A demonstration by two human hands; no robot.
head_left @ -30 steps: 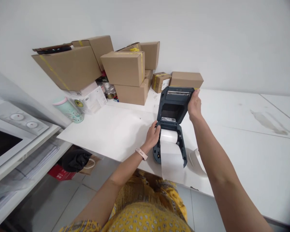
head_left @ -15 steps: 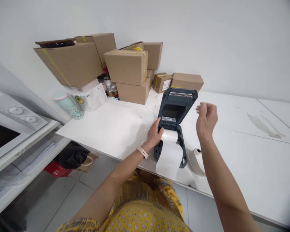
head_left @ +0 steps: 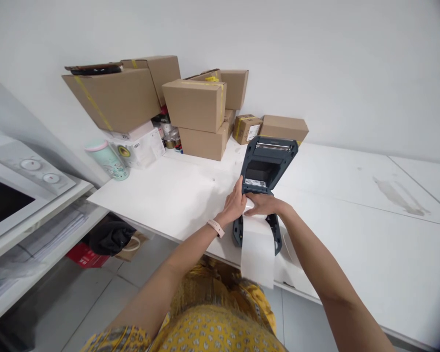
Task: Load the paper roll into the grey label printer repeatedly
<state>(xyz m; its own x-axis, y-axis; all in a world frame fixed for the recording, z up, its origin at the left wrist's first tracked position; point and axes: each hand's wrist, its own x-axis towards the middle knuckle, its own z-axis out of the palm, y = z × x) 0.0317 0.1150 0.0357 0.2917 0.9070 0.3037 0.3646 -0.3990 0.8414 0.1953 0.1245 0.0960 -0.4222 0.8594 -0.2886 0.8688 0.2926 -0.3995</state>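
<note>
A dark label printer [head_left: 289, 153] stands on the white table with its lid tipped up. Inside it lies a white paper roll [head_left: 250, 206], mostly hidden under my fingers. From the roll a paper strip [head_left: 258, 256] hangs over the printer's front and past the table edge. My left hand [head_left: 235, 202], with a pale band on its wrist, is closed on the printer's left side near the hinge. Across the top of the roll lies my right hand [head_left: 264, 203], thumb and fingers around it. My right forearm partly covers a white device [head_left: 290, 248] beside the printer.
Cardboard boxes [head_left: 194, 105] are stacked at the back left, with smaller boxes [head_left: 284, 128] behind the printer. A mint tumbler [head_left: 108, 160] stands at the table's left end. Further left, a microwave [head_left: 18, 171] sits on a shelf unit. The white table [head_left: 359, 195] extends right.
My right hand has come down and left from the air onto the paper roll. The paper strip now hangs lower. My left hand stays at the printer's side.
</note>
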